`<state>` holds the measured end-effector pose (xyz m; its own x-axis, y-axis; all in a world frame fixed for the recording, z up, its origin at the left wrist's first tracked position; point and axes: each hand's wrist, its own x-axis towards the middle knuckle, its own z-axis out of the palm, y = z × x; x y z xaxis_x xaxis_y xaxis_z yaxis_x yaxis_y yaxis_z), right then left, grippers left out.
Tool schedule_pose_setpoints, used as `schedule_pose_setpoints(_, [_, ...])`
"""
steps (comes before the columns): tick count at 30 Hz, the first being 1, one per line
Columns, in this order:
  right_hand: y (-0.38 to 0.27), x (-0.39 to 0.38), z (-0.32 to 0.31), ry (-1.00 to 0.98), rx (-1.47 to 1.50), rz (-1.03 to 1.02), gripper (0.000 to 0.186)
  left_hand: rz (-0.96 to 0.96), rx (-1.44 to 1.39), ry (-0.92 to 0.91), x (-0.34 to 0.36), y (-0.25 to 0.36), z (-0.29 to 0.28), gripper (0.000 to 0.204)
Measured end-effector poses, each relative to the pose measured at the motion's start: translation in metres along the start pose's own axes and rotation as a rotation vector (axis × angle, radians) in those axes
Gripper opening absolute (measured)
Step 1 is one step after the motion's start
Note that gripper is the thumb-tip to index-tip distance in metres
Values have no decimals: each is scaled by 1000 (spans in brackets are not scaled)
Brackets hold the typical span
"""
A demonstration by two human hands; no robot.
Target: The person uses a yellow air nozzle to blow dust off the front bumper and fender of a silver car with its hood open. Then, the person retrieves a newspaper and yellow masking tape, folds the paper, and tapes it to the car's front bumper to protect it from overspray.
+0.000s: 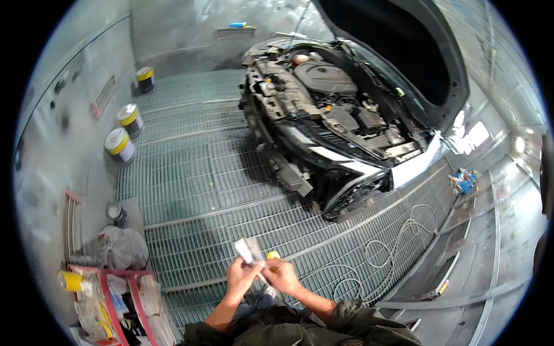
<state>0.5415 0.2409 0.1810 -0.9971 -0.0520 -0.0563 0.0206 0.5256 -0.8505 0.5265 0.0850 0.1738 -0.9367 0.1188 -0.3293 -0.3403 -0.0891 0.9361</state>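
Note:
A folded pale sheet (249,252), white on one face and greyish on the other, stands up between my hands in front of my body. My left hand (239,279) is closed on its left side, with the fingers wrapped around the lower part. At its lower right edge, my right hand (282,276) pinches it with fingertips close to the left hand's. A small yellow thing (273,255) shows just above my right fingers; whether they hold it cannot be made out. Below the hands, a shoe (269,293) stands on the grating.
Ahead stands a car with its front stripped and its engine (326,77) bared under the raised hood (404,46). Several yellow-banded buckets (119,145) line the left wall. A red-framed rack (105,294) stands lower left. A pale hose (394,259) coils on the grated floor (190,173).

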Motion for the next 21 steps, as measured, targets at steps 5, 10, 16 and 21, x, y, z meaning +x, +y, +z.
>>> schedule_pose_setpoints(5, [-2, 12, 0, -10, -5, 165, 29, -82, -258, 214, 4, -31, -16, 17])
schedule_pose_setpoints(10, [11, 40, -9, 304, 86, 220, 32, -46, -449, 481, -7, -66, -88, 33])
schedule_pose_setpoints(16, [-18, 72, -37, 388, 415, 70, 25, -294, -792, 903, -22, -161, -173, 28])
schedule_pose_setpoints(21, [-78, 72, -6, 50, 582, -95, 23, -230, -1089, 281, -22, -347, -255, 61])
